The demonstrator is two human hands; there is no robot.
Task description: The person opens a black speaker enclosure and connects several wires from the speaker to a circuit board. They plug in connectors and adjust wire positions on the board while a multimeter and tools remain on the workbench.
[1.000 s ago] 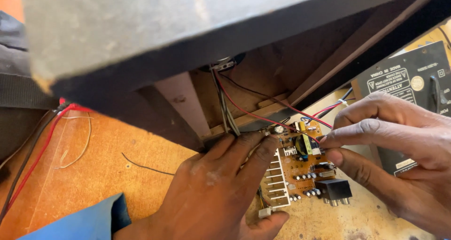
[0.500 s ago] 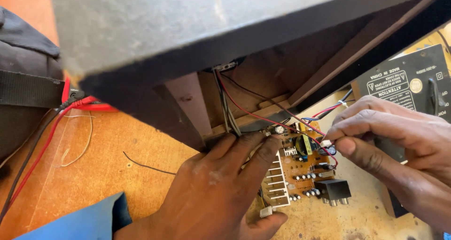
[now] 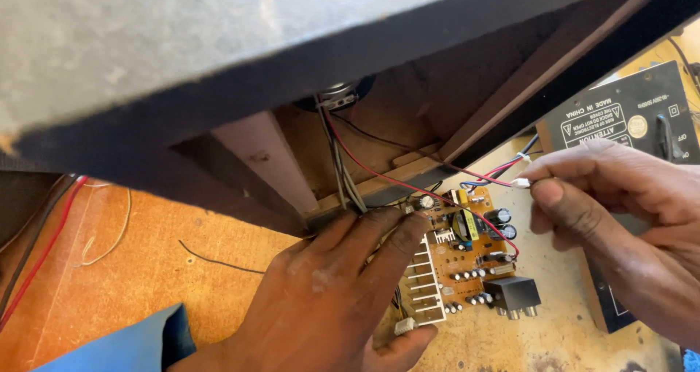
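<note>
A brown circuit board (image 3: 467,263) with capacitors, a white heat sink and a black jack block lies flat in front of an open wooden speaker cabinet (image 3: 292,66). My left hand (image 3: 335,292) presses on the board's left edge, fingers spread over it. My right hand (image 3: 620,219) pinches a small white plug (image 3: 520,183) on red and blue wires (image 3: 481,177), just above the board's upper right corner. More red and black wires (image 3: 350,168) run from the board up into the cabinet toward a speaker magnet.
A black rear panel (image 3: 642,124) with a switch lies under my right hand at the right. Loose red, black and white wires (image 3: 44,241) lie on the orange wooden surface at the left. My blue sleeve (image 3: 124,346) shows at the bottom left.
My right hand has drawn up and to the right off the board, with the white plug now between its fingertips. The left hand stays on the board.
</note>
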